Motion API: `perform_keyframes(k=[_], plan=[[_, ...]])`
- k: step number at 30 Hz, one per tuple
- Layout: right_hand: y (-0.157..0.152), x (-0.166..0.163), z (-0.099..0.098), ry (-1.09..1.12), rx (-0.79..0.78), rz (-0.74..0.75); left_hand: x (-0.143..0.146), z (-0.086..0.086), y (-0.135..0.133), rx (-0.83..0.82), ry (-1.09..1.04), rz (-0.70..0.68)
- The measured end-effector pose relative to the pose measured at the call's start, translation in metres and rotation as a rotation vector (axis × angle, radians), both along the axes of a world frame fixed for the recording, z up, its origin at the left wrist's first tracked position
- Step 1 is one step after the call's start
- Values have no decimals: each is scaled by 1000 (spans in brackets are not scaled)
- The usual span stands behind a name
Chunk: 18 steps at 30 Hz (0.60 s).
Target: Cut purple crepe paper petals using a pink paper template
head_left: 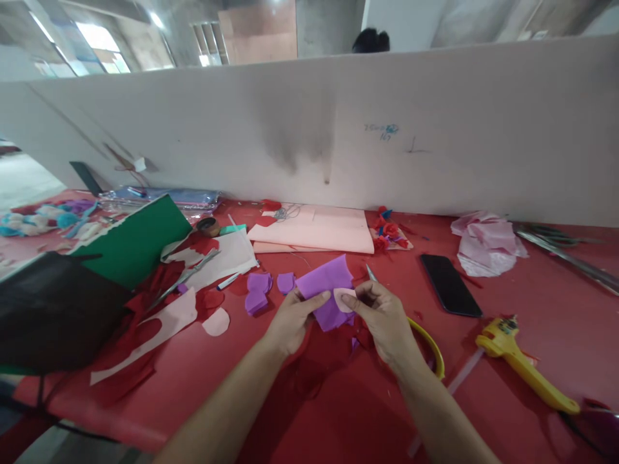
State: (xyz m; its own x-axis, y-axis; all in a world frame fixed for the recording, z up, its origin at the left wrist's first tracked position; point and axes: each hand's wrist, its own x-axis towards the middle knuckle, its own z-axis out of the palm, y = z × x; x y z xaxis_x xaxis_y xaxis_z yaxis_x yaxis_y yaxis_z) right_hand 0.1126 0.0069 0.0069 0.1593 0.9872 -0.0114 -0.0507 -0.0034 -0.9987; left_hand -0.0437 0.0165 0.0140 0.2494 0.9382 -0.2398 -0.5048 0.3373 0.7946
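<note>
My left hand [290,319] pinches the lower left edge of a folded purple paper sheet [325,287] held just above the red table [338,399]. My right hand [382,319] presses a small pink petal-shaped template [344,298] against the purple sheet with its thumb and fingers. A yellow-handled pair of scissors [428,345] sits under my right wrist, its blade tip showing near the sheet. Cut purple petals [258,290] lie to the left of my left hand.
A black phone [449,285] and a yellow glue gun [520,361] lie to the right. Pink sheets [314,232], crumpled pink paper [486,243], green paper [140,238], a black bag [53,312] and red scraps [145,335] cover the left and back. A white partition wall [338,129] stands behind.
</note>
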Motion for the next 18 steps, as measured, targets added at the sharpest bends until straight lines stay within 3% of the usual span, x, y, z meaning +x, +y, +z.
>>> perform_keyframes(k=[7,10,16,18], plan=[[-1,-4,0,3,-18,23,-2,2,2,-60,-14,71],[-1,-3,3,-32,-5,63,-12,4,7,-9,61,60],[-3,4,6,-220,-8,244,-34,11,16,124,364,-274],[-2,8,4,-184,-27,214,-34,9,16,106,387,-328]])
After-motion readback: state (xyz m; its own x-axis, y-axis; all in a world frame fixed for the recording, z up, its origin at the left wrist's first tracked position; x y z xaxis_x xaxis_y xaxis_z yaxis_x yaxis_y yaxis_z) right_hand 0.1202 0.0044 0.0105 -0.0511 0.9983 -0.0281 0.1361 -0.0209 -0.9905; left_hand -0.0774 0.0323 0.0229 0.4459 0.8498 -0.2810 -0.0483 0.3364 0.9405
